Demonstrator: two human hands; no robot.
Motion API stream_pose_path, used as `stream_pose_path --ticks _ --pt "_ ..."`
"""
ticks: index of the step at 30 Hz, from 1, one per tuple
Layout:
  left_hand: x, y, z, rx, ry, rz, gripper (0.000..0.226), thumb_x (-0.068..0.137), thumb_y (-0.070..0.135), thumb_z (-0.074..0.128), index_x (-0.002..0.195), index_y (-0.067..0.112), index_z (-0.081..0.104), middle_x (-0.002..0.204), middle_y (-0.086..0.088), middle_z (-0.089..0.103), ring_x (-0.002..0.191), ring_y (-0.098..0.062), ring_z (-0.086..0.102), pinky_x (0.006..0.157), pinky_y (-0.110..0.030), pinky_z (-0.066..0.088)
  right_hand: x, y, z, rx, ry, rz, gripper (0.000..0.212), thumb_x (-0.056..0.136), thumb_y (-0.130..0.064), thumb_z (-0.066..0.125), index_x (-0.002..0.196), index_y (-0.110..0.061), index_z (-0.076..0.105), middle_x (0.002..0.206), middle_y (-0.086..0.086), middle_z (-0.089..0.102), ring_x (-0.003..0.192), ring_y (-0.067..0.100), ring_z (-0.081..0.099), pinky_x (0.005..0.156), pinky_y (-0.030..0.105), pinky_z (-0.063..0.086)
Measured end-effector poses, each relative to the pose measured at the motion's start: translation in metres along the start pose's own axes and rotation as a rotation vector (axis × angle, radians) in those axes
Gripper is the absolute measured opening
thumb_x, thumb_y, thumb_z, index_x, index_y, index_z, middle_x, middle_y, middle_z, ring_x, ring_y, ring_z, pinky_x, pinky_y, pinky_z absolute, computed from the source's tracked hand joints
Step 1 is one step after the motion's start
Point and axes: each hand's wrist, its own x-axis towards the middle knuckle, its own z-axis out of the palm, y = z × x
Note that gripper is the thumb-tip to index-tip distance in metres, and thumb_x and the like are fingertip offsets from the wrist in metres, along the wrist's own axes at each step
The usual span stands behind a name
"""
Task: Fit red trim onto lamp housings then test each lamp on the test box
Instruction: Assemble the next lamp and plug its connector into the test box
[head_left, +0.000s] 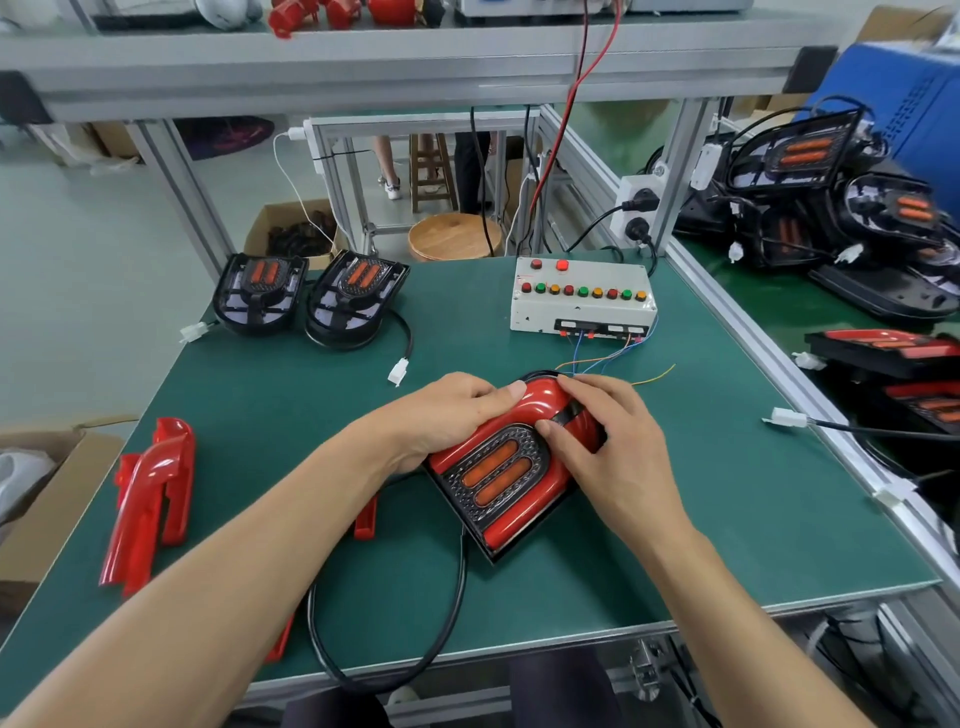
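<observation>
Near the middle of the green tabletop (675, 519), our left hand (447, 410) and right hand (608, 441) gripped the glossy red plastic trim (540, 402) on the black lamp housing (493, 473); it seemed light, rigid, slippery, best held by its edges.

Head camera looks forward and down, close over the workbench (675, 519).

Wooden stool (455, 236); cardboard box (283, 228); wall sockets (638, 210)
</observation>
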Motion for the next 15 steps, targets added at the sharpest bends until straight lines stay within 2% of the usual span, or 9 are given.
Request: stream_pose_path --ticks 2,5,9,12,15 --pt "-0.002 -0.003 0.002 -0.023 0.03 -0.004 0.05 0.098 0.057 0.057 0.11 0.01 0.07 0.099 -0.012 0.078 0.092 -0.031 0.077 0.087 -0.05 0.062 0.003 -0.003 0.002 -0.087 -0.003 -0.025 0.052 0.088 -0.035 0.078 0.136 -0.021 0.064 0.138 -0.004 0.057 0.128 0.012 0.052 0.112 0.026 0.039" --pt "-0.006 -0.006 0.005 -0.005 0.073 0.011 0.051 0.098 0.061 0.053 0.112 0.014 0.069 0.099 -0.01 0.078 0.089 -0.026 0.077 0.086 -0.048 0.063 0.006 -0.008 0.004 -0.16 -0.059 -0.043 0.062 0.086 -0.039 0.078 0.141 -0.017 0.059 0.143 -0.001 0.054 0.133 0.016 0.048 0.113 0.029 0.036" --pt "-0.009 -0.006 0.008 -0.074 0.069 -0.018 0.054 0.104 0.058 0.042 0.11 0.013 0.071 0.097 -0.012 0.079 0.089 -0.028 0.077 0.082 -0.043 0.063 0.009 -0.01 0.008 -0.219 -0.049 -0.14 0.056 0.086 -0.033 0.081 0.134 -0.01 0.065 0.142 0.005 0.06 0.131 0.025 0.054 0.112 0.042 0.043" --pt "-0.01 -0.008 0.005 -0.133 0.089 -0.04 0.05 0.108 0.05 0.038 0.107 0.013 0.071 0.093 -0.013 0.078 0.088 -0.031 0.077 0.077 -0.039 0.064 0.013 -0.007 0.005 -0.279 -0.038 -0.239 0.057 0.084 -0.034 0.081 0.131 -0.006 0.066 0.138 0.008 0.063 0.127 0.026 0.057 0.11 0.044 0.045" --pt "-0.008 -0.01 0.006 -0.152 0.122 -0.026 0.048 0.109 0.047 0.038 0.108 0.012 0.071 0.094 -0.015 0.078 0.083 -0.029 0.077 0.072 -0.036 0.064 0.016 -0.005 0.0 -0.305 -0.044 -0.294 0.059 0.086 -0.037 0.079 0.133 -0.007 0.061 0.138 0.008 0.062 0.127 0.023 0.053 0.11 0.038 0.042"
